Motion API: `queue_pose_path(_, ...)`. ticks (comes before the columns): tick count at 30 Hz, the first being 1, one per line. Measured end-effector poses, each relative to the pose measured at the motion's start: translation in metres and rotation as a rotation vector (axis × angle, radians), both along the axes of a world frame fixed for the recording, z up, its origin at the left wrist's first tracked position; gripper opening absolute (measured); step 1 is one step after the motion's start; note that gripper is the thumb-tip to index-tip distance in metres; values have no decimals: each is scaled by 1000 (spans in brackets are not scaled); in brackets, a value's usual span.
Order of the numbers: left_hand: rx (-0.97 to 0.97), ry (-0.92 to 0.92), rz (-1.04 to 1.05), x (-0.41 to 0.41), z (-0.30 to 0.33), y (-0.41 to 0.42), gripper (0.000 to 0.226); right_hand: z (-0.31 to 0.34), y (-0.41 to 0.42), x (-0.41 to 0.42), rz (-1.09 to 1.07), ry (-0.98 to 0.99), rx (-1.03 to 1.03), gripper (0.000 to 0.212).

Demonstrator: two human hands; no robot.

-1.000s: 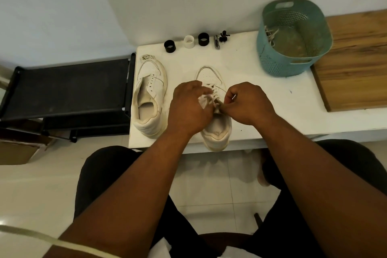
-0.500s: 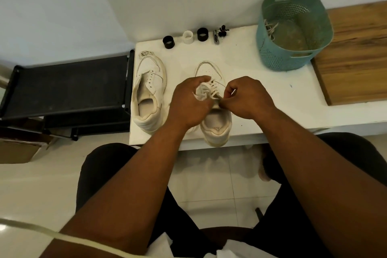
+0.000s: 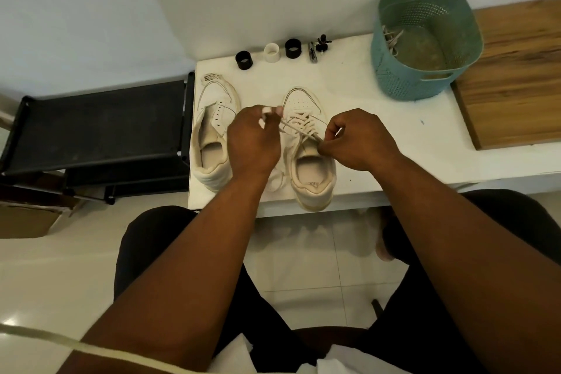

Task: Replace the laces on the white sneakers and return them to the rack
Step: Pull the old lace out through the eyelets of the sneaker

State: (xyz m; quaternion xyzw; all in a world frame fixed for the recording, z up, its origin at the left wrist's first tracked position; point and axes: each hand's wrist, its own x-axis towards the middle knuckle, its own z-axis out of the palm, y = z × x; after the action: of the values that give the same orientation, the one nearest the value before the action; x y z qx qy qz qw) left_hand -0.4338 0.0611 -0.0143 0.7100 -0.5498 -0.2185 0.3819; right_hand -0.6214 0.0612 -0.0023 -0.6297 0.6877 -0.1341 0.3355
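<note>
Two white sneakers stand on a white table [image 3: 379, 136], toes pointing away from me. The right sneaker [image 3: 309, 167] has a cream lace [image 3: 299, 127] threaded across its eyelets. My left hand [image 3: 253, 140] pinches one end of that lace just left of the shoe's tongue. My right hand [image 3: 355, 138] pinches the other end on the shoe's right side, and the lace runs taut between them. The left sneaker [image 3: 212, 136] has bare eyelets, and a small coil of lace [image 3: 211, 77] lies at its toe.
A teal perforated basket [image 3: 425, 42] with old laces inside stands at the table's back right, beside a wooden board [image 3: 516, 79]. Two black rings, a white ring [image 3: 271, 53] and small tools line the back edge. A black shoe rack [image 3: 100, 127] stands left of the table.
My hands have drawn apart, the left going up and left, the right moving right. The lace between them is now pulled straight, and the shoe's tongue and heel opening show.
</note>
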Motion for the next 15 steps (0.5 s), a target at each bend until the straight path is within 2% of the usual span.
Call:
queue_pose_path(2,70,-30,-18,4,-2,-1,19,0,0,0,-1,0,-6,19)
queue_pose_path(4,46,-82,-152,4,-3,1,48,-1,0,0,-3,4,-8,19)
queue_pose_path(6,12,-112,-313,-2,-2,5,54,-1,-1,0,-5,11,-9,18)
queue_pose_path(8,52,-202,-386,-7,-3,8,41,-1,-1,1,-2,15,-10,19)
queue_pose_path(11,67,-340,-365,-7,-6,8,21,-1,-1,1,8,9,-16,23)
queue_pose_path(14,-4,-318,-324,-12,-5,9,11,-3,-1,0,-6,6,-10,23)
queue_pose_path(15,-23,-250,-293,-13,-4,10,8,-3,-2,-1,-10,8,-11,22)
